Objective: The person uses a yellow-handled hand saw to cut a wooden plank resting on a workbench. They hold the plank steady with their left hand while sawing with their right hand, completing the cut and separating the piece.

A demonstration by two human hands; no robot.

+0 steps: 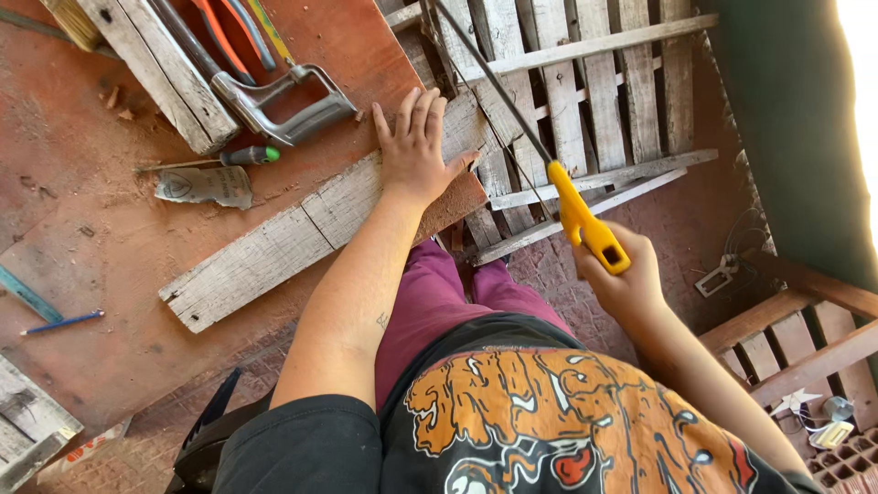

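Observation:
My left hand [416, 146] lies flat with fingers spread on a weathered grey wooden plank [274, 242], which rests across a reddish-brown worktable [101, 247] and overhangs its edge. My right hand [626, 279] grips the yellow handle of a thin-bladed handsaw [585, 220]. The dark blade [494, 82] slants up and to the left, beside the plank's overhanging end. Whether the blade touches the wood cannot be told.
On the table lie a metal hacksaw frame [283, 101], a green-handled screwdriver [247, 155], another plank [155, 69], a blue pencil [64, 322] and a crumpled wrapper [206, 186]. A wooden pallet [585, 91] lies on the floor beyond the table. More wooden slats [796, 338] stand at right.

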